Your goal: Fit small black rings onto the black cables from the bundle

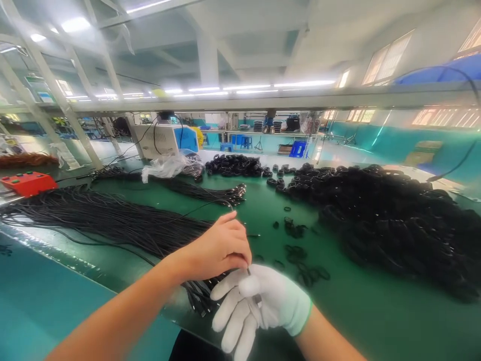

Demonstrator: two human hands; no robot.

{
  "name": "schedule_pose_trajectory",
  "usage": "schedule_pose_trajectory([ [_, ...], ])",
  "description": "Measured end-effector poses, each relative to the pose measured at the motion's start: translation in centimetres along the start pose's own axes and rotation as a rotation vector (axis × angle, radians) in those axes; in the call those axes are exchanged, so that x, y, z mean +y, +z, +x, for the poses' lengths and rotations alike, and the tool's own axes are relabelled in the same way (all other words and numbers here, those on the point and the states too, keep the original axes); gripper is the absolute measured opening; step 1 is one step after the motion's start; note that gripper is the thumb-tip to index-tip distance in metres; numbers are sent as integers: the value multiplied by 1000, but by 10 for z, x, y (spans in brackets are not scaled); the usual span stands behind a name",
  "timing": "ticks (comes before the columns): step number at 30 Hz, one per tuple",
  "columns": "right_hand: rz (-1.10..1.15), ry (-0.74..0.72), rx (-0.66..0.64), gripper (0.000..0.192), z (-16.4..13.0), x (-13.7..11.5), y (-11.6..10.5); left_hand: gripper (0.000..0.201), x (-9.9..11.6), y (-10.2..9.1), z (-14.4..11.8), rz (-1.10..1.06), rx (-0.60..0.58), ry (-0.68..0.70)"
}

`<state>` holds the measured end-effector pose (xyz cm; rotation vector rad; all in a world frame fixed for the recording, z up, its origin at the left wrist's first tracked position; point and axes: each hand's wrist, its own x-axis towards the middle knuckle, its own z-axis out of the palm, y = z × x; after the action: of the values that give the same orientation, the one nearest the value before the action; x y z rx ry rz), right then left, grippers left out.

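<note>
Counter [356,311], green, spans whole view. Huge heap of black coiled rings [394,220] on right side, reaching back toward centre. Long bundle of black cables [101,218] laid across left side, plug ends near front edge under the hands. Second, smaller cable bundle [203,190] further back, beside crumpled clear plastic bag [167,165]. White-and-blue machine box [165,139] behind bag. Red control box [26,181] at far left. Loose black rings [296,250] scattered mid-counter, between cables and heap.

Left hand [220,248], bare, above front edge, fingers clenched, pinching single thin black wire [210,203] that arcs up and back toward smaller bundle. Right hand [259,303], white glove, just below and touching left hand, thumb pressed on small metal-tipped wire end [257,299], other fingers [229,311] loosely extended downward. Wire runs between both hands, near counter's front edge, above plug ends of large bundle.
</note>
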<state>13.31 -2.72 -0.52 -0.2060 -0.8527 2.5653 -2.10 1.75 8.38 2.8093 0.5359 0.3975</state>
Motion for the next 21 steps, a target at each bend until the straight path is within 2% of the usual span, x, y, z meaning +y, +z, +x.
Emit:
schedule_pose_trajectory([
  [3,-7,4,-39,43,0,2,-1,12,-6,3,7,-8,56,5],
  [7,-19,-96,-36,45,-15,-5,-2,17,-27,24,9,29,136,-70],
  [10,-58,-392,72,40,-40,-25,0,24,-42,45,4,142,186,-195],
  [12,-30,-632,196,30,-57,-42,4,27,-41,61,-1,232,198,-288],
  [14,-20,-798,314,19,-68,-57,7,31,-28,79,-8,280,166,-353],
  [17,-83,-871,431,16,-70,-68,7,23,4,98,-24,360,108,-334],
  [19,-111,-841,488,19,-61,-66,3,18,26,96,-31,433,89,-272],
  [21,-127,-757,503,24,-49,-56,-2,16,42,77,-32,517,130,-245],
])
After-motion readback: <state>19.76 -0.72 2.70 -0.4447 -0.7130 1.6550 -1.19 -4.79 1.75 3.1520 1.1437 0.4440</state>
